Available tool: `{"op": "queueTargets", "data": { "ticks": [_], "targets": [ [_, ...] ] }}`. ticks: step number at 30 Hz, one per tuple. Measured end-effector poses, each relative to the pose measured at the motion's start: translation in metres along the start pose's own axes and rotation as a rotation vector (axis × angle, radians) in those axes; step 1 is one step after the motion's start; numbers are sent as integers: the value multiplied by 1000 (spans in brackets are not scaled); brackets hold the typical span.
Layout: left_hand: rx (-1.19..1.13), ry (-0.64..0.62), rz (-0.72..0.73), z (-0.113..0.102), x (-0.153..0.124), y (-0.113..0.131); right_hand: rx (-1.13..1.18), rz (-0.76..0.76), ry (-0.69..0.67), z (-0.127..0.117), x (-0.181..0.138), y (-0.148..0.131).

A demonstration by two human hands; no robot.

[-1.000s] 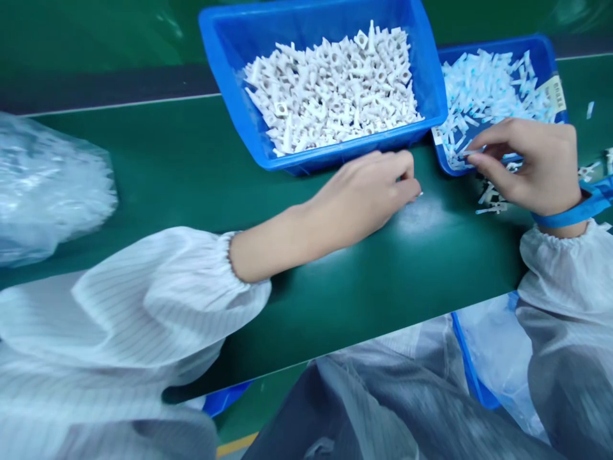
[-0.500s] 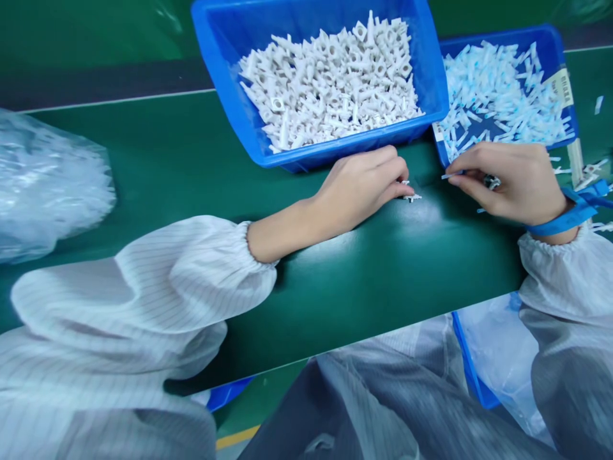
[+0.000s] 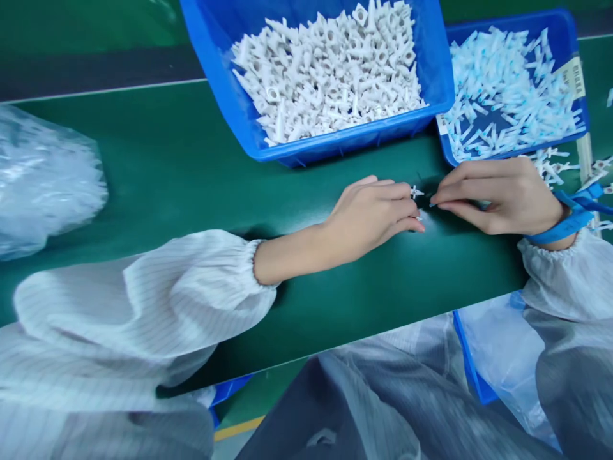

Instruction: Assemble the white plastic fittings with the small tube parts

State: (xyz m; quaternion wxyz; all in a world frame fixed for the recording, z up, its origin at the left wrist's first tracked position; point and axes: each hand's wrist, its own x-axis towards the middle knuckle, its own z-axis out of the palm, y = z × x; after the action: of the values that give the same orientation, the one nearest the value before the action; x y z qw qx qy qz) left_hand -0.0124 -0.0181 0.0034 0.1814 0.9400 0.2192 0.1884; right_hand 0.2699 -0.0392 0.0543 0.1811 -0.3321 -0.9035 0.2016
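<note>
My left hand (image 3: 376,214) is closed over small white branched plastic fittings; one white fitting (image 3: 416,192) pokes out by its forefinger, and a bit of another shows above the thumb. Facing it, my right hand (image 3: 498,191) is closed in a pinch, its fingertips close to the fitting. A pale tip of a small tube piece (image 3: 431,203) shows at those fingertips, mostly hidden. Something pale is also tucked under the right fingers. A blue band circles the right wrist. Both hands are low over the green table (image 3: 335,287).
A deep blue bin (image 3: 280,153) of white fittings stands behind my hands. Right of it is a shallow blue tray (image 3: 577,80) of pale blue-white tube pieces. Loose fittings (image 3: 550,167) lie by my right wrist. A clear bag (image 3: 48,182) of parts sits at the left.
My left hand has come down toward the table's near edge, and a fitting now sticks out from its fingers. My right hand has shifted slightly nearer, bringing its pinched fingertips close to that fitting.
</note>
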Motion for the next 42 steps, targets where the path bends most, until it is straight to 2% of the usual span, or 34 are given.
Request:
{"op": "queueTargets", "data": {
  "ticks": [3, 8, 19, 32, 42],
  "targets": [
    [-45, -48, -65, -1, 3, -1, 19, -19, -13, 4, 0, -2],
    [0, -19, -41, 4, 4, -2, 29, -8, -56, 8, 0, -4],
    [33, -35, -30, 4, 6, -4, 91, 68, -5, 20, 5, -3],
    [44, -6, -3, 9, 8, -4, 65, 23, 11, 21, 5, -2],
    [6, -63, -47, 5, 14, -3, 56, 21, 39, 25, 8, -3]
  ]
}}
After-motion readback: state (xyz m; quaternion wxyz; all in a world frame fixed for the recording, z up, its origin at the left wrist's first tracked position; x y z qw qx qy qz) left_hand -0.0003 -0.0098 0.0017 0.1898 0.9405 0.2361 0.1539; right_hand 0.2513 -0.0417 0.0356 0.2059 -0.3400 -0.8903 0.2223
